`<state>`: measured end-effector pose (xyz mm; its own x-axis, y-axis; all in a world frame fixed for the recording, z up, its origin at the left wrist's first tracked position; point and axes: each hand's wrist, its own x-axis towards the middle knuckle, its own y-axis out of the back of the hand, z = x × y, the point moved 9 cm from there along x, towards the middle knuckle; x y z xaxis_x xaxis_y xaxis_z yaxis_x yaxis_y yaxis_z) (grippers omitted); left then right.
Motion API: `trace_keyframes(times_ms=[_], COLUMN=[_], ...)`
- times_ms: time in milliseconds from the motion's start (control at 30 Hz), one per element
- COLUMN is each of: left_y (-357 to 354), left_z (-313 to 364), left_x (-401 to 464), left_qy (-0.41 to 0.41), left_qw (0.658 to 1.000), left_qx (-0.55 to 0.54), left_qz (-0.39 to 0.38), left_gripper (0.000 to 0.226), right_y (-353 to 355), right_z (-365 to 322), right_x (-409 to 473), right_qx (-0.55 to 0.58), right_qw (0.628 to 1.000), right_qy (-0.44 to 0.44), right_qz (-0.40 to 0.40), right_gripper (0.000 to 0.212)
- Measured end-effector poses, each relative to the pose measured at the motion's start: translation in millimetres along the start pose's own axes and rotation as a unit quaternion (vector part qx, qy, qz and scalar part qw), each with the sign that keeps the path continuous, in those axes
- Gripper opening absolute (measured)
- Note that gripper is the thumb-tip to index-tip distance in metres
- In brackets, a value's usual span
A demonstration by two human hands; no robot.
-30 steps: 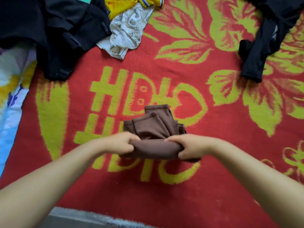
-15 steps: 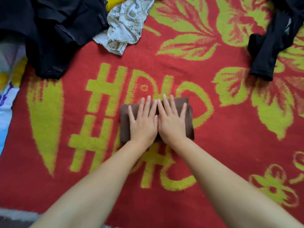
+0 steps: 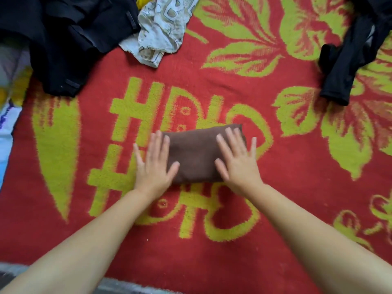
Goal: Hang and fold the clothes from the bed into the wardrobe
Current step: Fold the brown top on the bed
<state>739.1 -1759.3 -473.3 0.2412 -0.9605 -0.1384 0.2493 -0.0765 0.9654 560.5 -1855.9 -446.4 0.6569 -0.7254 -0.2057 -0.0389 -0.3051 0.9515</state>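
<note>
A brown garment, folded into a small flat rectangle, lies in the middle of the red and yellow-green blanket on the bed. My left hand presses flat on its left end with straight, spread fingers. My right hand lies flat on its right end in the same way. The bare middle of the brown fold shows between the two hands. No wardrobe is in view.
A heap of black clothes lies at the top left, with a white patterned garment beside it and a bit of yellow cloth behind. Another black garment lies at the top right. The bed's edge runs along the bottom.
A second ago both hands gripped the loosely bunched brown garment. Then they pressed side by side on its middle. Now they have slid apart to its two ends.
</note>
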Motion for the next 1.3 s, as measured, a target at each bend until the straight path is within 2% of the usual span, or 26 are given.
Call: trace_keyframes(times_ms=[67, 100, 133, 267, 367, 467, 567, 633, 767, 900, 1167, 1300], left_y=[-7, -17, -27, -41, -30, -11, 24, 46, 109, 163, 216, 235], left_z=[43, 58, 65, 58, 59, 54, 50, 53, 57, 45, -15, -53], left_x=[-23, -33, -38, -13, 6, 23, 27, 23, -21, -95, -268, -384], left_qy=[-0.152, -0.189, -0.190, -0.099, -0.090, -0.076, -0.029, -0.022, 0.008, 0.088, 0.238, 0.328], left_qw=[0.987, 0.978, 0.976, 0.982, 0.981, 0.984, 0.989, 0.989, 0.992, 0.994, 0.970, 0.943], left_qx=[0.055, 0.076, 0.087, 0.141, 0.156, 0.108, 0.039, 0.037, 0.065, 0.042, 0.030, 0.045], left_qz=[-0.012, -0.038, -0.066, -0.074, -0.073, -0.117, -0.137, -0.139, -0.108, -0.054, -0.036, -0.027], left_gripper=[0.090, 0.096, 0.101, 0.112, 0.091, 0.072, 0.067, 0.069, 0.079, 0.072, 0.073, 0.078], right_y=[-17, -28, -35, -36, -30, -11, 25, 47, 98, 138, 148, 133], right_z=[-32, -36, -33, -15, -12, -15, -27, -35, -73, -134, -292, -389], right_x=[-26, -33, -33, -5, 9, 21, 26, 24, -5, -42, -128, -194], right_qx=[-0.073, -0.102, -0.116, -0.139, -0.134, -0.124, -0.116, -0.124, -0.157, -0.202, -0.226, -0.219], right_qw=[0.989, 0.984, 0.982, 0.987, 0.987, 0.985, 0.985, 0.984, 0.977, 0.957, 0.899, 0.861], right_qy=[0.126, 0.142, 0.132, 0.053, 0.029, 0.016, 0.021, 0.031, 0.098, 0.194, 0.364, 0.450], right_qz=[-0.021, -0.046, -0.064, -0.063, -0.089, -0.117, -0.129, -0.122, -0.102, -0.078, -0.091, -0.088], right_gripper=[0.077, 0.086, 0.092, 0.097, 0.084, 0.070, 0.061, 0.057, 0.059, 0.061, 0.063, 0.064])
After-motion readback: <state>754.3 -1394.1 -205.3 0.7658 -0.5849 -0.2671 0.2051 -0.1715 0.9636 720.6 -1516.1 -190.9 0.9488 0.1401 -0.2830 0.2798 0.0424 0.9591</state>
